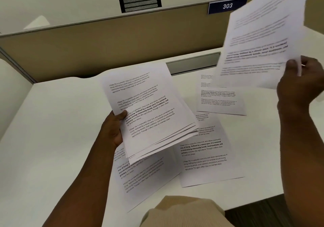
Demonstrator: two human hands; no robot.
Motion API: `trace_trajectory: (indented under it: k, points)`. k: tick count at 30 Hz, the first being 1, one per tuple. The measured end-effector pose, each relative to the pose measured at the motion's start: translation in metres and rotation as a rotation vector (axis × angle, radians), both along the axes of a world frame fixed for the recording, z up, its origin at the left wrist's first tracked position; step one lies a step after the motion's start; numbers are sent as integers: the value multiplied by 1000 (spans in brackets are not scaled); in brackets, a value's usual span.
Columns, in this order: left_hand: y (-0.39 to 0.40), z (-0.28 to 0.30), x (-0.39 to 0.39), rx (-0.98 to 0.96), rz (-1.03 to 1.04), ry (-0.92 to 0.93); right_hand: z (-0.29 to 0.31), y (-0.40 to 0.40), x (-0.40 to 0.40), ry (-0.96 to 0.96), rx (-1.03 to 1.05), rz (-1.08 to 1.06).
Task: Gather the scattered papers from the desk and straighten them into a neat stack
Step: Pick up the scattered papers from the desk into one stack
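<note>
My left hand (114,128) grips a fanned bundle of printed sheets (149,104) by its left edge, held above the white desk (52,130). High at the right, my right hand (299,83) pinches the lower corner of a single printed sheet (263,34), which is lifted in the air and blurred. Loose sheets lie flat on the desk: one (145,179) under the bundle near the front edge, one (208,158) in the middle, and one (220,100) further back, partly covered by the raised sheet.
A beige partition (105,39) runs along the back of the desk, with a blue sign reading 303 (227,5) on its top rail. A grey cable slot (192,64) sits at the desk's back edge. A black chair back (140,0) shows beyond the partition.
</note>
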State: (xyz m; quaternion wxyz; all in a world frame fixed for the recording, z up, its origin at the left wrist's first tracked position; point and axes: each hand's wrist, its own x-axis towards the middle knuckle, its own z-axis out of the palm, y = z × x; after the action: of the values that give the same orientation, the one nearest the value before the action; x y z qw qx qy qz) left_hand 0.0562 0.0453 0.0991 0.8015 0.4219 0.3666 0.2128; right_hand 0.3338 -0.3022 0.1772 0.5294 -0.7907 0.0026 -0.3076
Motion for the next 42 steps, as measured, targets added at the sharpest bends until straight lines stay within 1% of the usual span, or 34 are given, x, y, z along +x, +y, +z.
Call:
trace_trajectory:
  k: [3,7,9,11,15,20,24,27,29,33,38,42]
  points:
    - [-4,2,2,5,-13,16,3,24,-18,89,180,259]
    - [-10,3,5,14,-12,22,-9,61,-46,385,481,605]
    - [-13,3,5,-12,-31,-6,-20,78,-62,514,520,723]
    - [-15,3,6,-46,-53,-37,-33,92,-75,603,490,769]
    - [-21,3,8,-67,-44,-80,-58,109,-90,732,358,800]
    - [-27,0,7,-83,-43,-98,-73,116,-101,855,306,894]
    - [-22,-11,10,-33,-25,-12,-84,118,-103,822,191,904]
    - [-21,-13,13,-69,-24,64,-89,119,-103,803,139,913]
    - [-19,-19,13,-82,-38,37,-90,120,-101,795,102,946]
    - [-16,-25,12,20,-51,-3,-95,122,-95,780,54,984]
    - [-11,-36,17,-6,-44,143,-108,128,-86,825,60,1003]
    - [-12,-50,20,36,-35,246,-125,131,-83,908,-32,1023]
